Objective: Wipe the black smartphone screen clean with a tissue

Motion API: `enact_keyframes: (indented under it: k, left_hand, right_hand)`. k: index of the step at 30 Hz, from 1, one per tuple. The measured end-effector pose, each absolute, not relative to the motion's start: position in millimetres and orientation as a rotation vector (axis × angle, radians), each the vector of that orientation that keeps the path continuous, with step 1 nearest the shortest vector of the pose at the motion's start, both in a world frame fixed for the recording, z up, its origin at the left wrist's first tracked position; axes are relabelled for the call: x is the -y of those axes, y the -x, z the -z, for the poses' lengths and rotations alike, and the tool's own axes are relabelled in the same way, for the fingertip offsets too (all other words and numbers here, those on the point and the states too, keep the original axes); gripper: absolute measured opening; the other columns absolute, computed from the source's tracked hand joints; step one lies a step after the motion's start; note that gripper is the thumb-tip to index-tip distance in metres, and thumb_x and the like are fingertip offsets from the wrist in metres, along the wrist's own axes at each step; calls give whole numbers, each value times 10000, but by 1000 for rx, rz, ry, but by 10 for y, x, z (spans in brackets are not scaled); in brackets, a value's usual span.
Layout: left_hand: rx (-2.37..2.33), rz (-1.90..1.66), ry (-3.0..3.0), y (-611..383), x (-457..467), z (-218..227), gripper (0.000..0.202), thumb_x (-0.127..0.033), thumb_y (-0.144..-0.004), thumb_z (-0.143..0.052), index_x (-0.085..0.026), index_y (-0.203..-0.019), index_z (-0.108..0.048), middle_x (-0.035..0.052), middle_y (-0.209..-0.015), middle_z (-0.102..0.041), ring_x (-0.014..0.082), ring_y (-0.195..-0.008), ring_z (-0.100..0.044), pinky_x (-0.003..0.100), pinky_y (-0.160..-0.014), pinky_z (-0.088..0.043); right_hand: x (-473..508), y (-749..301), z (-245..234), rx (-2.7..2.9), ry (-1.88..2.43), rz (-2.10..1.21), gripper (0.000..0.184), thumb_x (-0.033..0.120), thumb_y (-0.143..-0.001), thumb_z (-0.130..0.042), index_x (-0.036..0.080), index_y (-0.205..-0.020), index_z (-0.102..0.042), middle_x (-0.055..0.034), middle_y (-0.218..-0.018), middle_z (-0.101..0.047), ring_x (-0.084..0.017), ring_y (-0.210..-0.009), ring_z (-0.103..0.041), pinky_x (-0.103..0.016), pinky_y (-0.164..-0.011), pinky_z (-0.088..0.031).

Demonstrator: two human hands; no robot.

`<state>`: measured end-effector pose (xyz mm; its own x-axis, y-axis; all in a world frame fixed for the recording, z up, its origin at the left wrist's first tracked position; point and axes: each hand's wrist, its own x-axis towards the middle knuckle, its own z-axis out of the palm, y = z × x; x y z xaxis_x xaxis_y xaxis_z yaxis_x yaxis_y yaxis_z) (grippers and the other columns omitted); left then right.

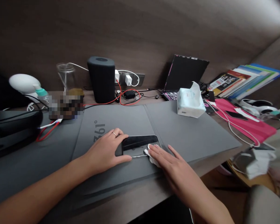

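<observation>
A smartphone with a dark glossy screen lies flat on the grey mat, its long side running left to right. My left hand, a ring on one finger, grips the phone's left end between the thumb at the near edge and the fingers at the far edge. At the other end my right hand presses a crumpled white tissue onto the screen's near right corner. Its fingers lie together over the tissue, with the thumb hidden and one finger sticking out apart.
Behind the phone stand a black speaker, chargers with red and white cables, and an open laptop. A tissue pack sits at the mat's back right. Books, a pink folder and headphones lie further right.
</observation>
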<state>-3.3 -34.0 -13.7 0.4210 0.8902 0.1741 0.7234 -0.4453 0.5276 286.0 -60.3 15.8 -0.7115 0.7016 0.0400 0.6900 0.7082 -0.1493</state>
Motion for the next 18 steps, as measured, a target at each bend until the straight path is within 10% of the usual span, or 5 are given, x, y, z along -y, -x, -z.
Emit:
enact_keyframes:
  k: [18]
  left_hand:
    - [-1372,-621,-2280,-9,314,46,539,-496,-786,-726,-187,-1206,-588,89,-1161,-573,284,-1081,-570,451,-946,-496]
  right_hand:
    - [266,-2409,-178,2651,1137,71,340,104,-893,-444,222,-1103,-684,-52,-947,-788,-217,-776,-755,-438,-906,-577]
